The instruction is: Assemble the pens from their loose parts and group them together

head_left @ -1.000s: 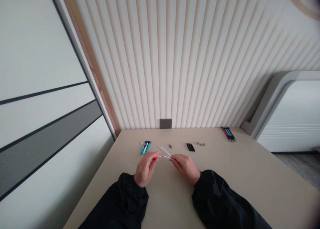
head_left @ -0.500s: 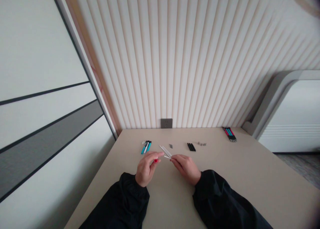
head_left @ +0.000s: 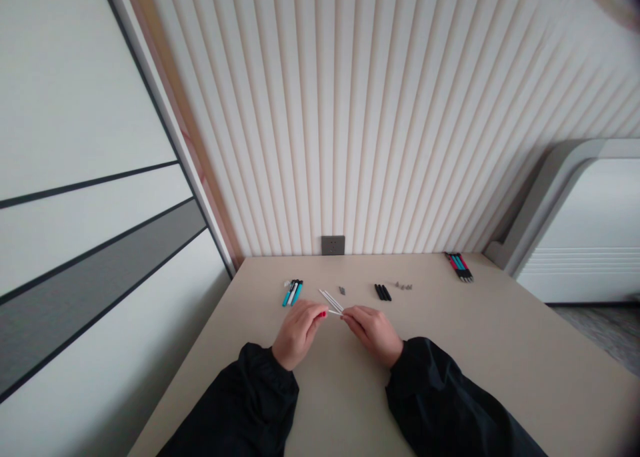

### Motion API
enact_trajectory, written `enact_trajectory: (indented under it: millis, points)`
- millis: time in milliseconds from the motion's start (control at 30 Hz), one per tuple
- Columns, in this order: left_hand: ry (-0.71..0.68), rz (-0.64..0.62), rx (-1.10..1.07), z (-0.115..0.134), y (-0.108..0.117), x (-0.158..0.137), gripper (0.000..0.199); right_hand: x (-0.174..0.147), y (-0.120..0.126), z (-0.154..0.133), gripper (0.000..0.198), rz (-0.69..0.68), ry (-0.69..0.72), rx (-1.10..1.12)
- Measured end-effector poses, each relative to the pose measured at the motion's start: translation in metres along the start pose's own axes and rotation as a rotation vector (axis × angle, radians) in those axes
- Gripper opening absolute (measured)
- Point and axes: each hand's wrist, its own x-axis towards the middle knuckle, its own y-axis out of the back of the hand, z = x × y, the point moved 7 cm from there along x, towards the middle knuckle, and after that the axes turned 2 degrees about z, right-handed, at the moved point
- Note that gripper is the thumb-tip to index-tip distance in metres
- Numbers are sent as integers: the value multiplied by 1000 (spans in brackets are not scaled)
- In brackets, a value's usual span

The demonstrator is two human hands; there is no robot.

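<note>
My left hand [head_left: 299, 332] is closed round a red pen barrel [head_left: 323, 314], of which only a short end shows past the fingertips. Between the thumb and fingers of my right hand [head_left: 373, 330] is a thin white pen refill [head_left: 335, 312]. Its free end points left and meets or nearly meets the red end; whether it is inside cannot be made out. Just behind the fingers, several more white refills [head_left: 331, 300] lie slantwise on the table. Pen barrels [head_left: 293, 293] in blue and white lie beyond my left hand.
On the beige table [head_left: 340, 404] lie small grey pieces [head_left: 342, 290], several black pen parts [head_left: 383, 292] and small grey tips [head_left: 403, 286]. At the back right is a row of red, blue and black pens [head_left: 459, 268]. A ribbed wall with a socket [head_left: 333, 245] stands behind.
My left hand has moved slightly right and its fingers have closed round the red barrel, bringing it up to the refill's end. My right hand has hardly moved.
</note>
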Motion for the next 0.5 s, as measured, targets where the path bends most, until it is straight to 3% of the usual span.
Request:
enact_trajectory:
  millis: [200, 500]
  points:
    - [81, -188, 116, -8, -13, 1, 21, 1, 6, 4, 33, 24, -21, -31]
    - [79, -282, 189, -8, -20, -1, 20, 0, -3, 2, 34, -39, 57, -141]
